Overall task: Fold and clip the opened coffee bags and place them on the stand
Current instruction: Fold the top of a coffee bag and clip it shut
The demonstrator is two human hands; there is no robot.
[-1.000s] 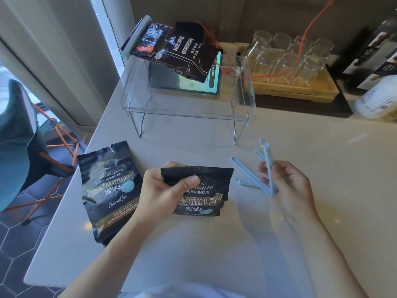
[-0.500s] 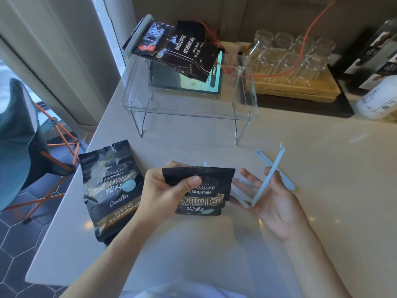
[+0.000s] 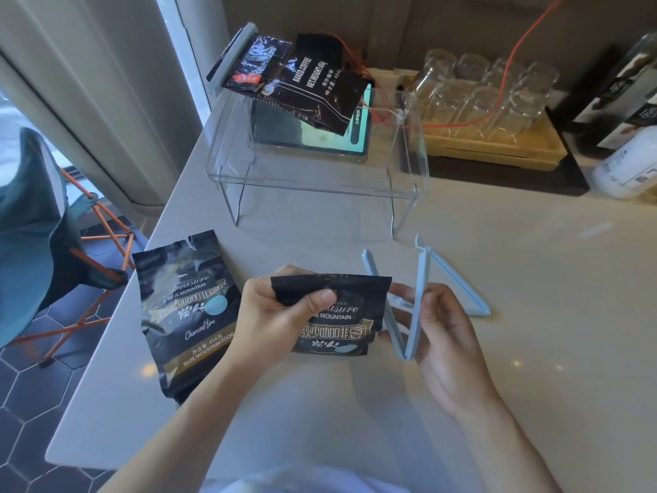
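Landmark: clear stand [image 3: 313, 188] at the back of the pale counter [image 3: 533, 279].

Folded coffee bag [image 3: 337, 314]: black, top edge turned down, in front of the stand, held just above the counter. Left hand [image 3: 273, 314] grips its folded top, thumb across the front, fingers behind.

Open clip [image 3: 409, 307]: pale blue, spread in a V with the hinge toward the person, in front of the stand and just right of the folded bag. One arm lies close against the bag's right edge. Right hand [image 3: 437, 332] holds the clip, fingers curled round its arms.

Second clip [image 3: 458, 282]: pale blue, open, lying on the counter in front of the stand's right leg, behind the right hand.

Unfolded coffee bag [image 3: 185, 311]: black, flat on the counter, front-left of the stand, near the counter's edge.

Clipped bag [image 3: 305, 83]: black, on top of the stand, a blue clip along its left end, tilted over the stand's rear.

Glasses [image 3: 483, 90]: on a wooden tray [image 3: 497, 151], right of the stand.
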